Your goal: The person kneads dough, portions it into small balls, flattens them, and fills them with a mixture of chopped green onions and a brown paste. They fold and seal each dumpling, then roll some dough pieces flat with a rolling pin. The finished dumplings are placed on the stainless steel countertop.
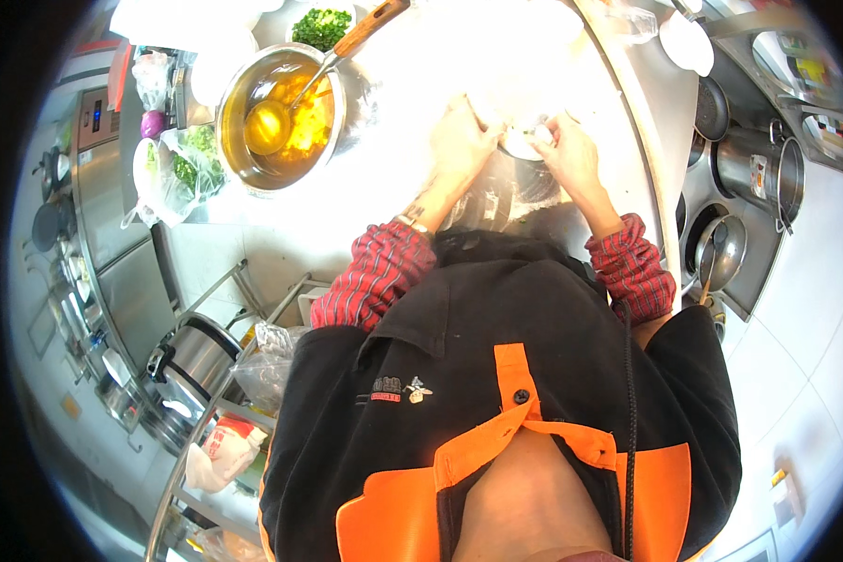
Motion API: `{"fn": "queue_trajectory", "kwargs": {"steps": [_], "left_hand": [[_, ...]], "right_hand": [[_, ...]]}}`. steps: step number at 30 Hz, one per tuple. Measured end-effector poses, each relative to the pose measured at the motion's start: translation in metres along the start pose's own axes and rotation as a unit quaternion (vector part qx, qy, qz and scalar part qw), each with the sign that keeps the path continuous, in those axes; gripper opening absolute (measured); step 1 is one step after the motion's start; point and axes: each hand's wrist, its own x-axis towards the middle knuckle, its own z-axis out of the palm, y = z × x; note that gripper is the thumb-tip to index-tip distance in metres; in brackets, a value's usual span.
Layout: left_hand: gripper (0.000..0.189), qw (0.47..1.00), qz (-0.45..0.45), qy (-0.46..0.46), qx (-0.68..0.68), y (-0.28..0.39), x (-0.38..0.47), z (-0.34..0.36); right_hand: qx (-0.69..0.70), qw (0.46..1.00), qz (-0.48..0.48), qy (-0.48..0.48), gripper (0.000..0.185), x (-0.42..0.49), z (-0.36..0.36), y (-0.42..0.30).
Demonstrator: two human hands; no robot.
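Observation:
Both hands are over a bright, overexposed metal worktop (386, 168). Between them is a small round white piece, perhaps dough (525, 144), with a few green bits on top. My left hand (467, 137) pinches its left edge with thumb and forefinger. On its right edge are the fingers of my right hand (569, 147). White powdery smears lie on the worktop just below the piece. Glare hides the surface beyond the hands.
Left on the worktop stand a metal bowl of yellow oil (241, 168) with a wooden-handled ladle (372, 28), chopped greens (321, 28) and bagged greens (200, 165). A raised rim (639, 126) edges the right side; pots (752, 168) stand beyond.

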Motion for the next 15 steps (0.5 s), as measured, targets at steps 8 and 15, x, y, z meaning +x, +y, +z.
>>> {"fn": "queue_trajectory", "kwargs": {"steps": [8,15], "left_hand": [[0.058,0.977,0.093,-0.004,-0.189,0.001,0.021,0.026],[0.041,0.987,0.078,0.022,-0.139,-0.013,0.003,0.023]], "right_hand": [[0.196,0.967,-0.16,0.023,0.027,0.003,0.014,-0.009],[0.254,0.967,0.019,0.02,0.026,-0.001,0.018,-0.008]]}}
